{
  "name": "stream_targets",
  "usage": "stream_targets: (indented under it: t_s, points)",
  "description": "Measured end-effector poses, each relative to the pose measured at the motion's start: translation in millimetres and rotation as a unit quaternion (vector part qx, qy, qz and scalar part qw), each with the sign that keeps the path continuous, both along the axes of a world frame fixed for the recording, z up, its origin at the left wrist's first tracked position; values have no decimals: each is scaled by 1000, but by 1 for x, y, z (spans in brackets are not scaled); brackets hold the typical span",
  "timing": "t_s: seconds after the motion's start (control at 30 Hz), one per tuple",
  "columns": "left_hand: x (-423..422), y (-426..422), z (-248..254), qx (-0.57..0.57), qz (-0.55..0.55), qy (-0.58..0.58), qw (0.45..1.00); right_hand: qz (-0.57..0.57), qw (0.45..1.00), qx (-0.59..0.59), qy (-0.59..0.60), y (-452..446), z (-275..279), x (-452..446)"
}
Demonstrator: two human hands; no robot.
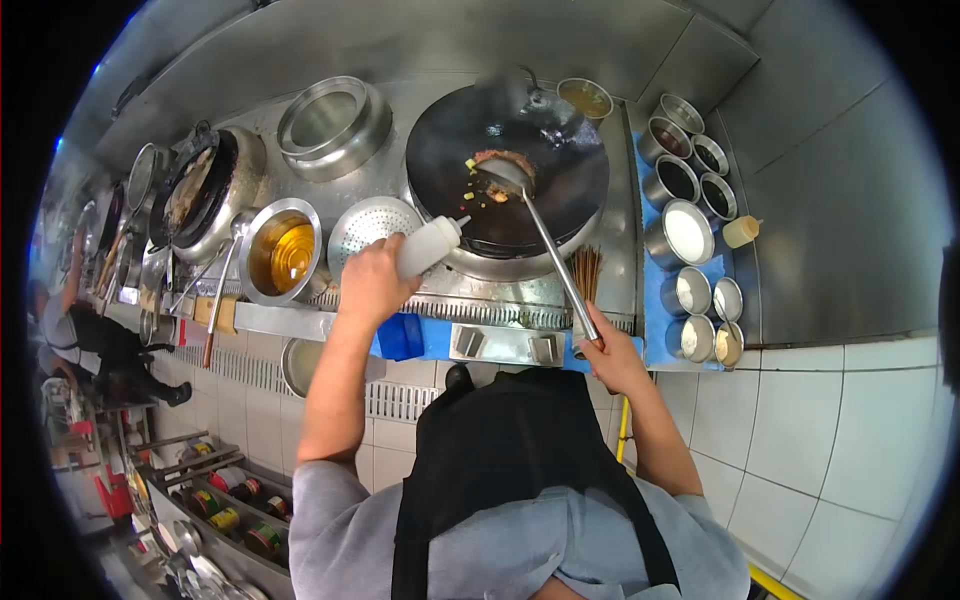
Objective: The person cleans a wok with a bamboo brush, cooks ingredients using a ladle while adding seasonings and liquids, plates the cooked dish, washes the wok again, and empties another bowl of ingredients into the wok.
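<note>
My left hand (374, 280) is closed round a white squeeze bottle (428, 247), tilted so its nozzle points toward the wok's near left rim. In my right hand (614, 352) is the handle of a long metal ladle (548, 240). The ladle's bowl rests inside the large black wok (440, 140), among minced reddish-brown food (512, 158) and a few yellow bits. Behind the ladle handle, close to my right hand, stands a bamboo wok brush (587, 270).
A perforated strainer (375, 228) and a metal pot of amber oil (290, 255) stand left of the wok. Several metal seasoning containers (688, 232) line the right side, beside a yellowish squeeze bottle (741, 232). Another person (110, 345) stands far left.
</note>
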State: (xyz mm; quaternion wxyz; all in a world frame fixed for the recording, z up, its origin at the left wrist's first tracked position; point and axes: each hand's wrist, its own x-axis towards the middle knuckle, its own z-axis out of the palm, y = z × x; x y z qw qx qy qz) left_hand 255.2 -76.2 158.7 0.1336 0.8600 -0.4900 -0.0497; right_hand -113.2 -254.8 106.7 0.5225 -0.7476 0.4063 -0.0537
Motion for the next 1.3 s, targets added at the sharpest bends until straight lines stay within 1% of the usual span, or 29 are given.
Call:
stream_targets:
  t_s: [0.03,0.07,0.13,0.23,0.33,0.37,0.43,0.5,0.53,0.63,0.67,0.77,0.8,0.9,1.0,1.1,1.13,1.23,1.3]
  points:
    - [13,-4,2,14,-5,-2,1000,-11,999,46,8,6,2,1]
    - [26,-11,-3,6,-20,-49,999,-18,1000,-2,11,6,-4,8]
    - [43,-32,2,27,-46,-102,993,-32,994,-102,19,-9,-24,30]
    - [70,-70,5,56,-82,-176,979,-144,987,3,-65,9,-31,68]
    - [88,-93,8,67,-101,-232,965,-189,981,-26,-31,29,-53,94]
    - [91,-99,11,66,-105,-249,961,-179,982,20,-55,30,-48,92]
    - [103,-105,20,87,-95,-236,963,-154,977,108,-105,27,-30,85]
    - [123,-103,15,89,-77,-231,966,-129,980,124,-92,36,-20,80]
    - [135,-97,10,31,-89,-254,963,-115,981,130,-86,37,-17,78]
    - [142,-88,24,80,-70,-236,966,-106,989,81,-59,13,-31,86]
    - [142,-85,24,70,-72,-245,964,-140,986,74,-44,15,-12,100]
    - [141,-71,25,47,-78,-263,960,-174,980,17,-91,10,-24,123]
    - [138,-68,28,45,-87,-264,960,-187,981,2,-56,10,-20,127]
    - [137,-62,29,65,-105,-264,957,-160,984,80,-13,-3,-14,128]
    - [136,-58,27,87,-95,-249,960,-66,997,24,-36,1,1,107]
    - [129,-47,31,74,-79,-228,968,-52,995,82,-3,34,25,88]
    - [126,-43,32,67,-77,-221,970,-49,995,91,-6,32,18,83]
    - [122,-41,27,51,-73,-230,969,-102,995,17,-11,19,3,86]
    - [119,-42,25,42,-76,-246,965,-135,991,-5,-24,11,-7,94]
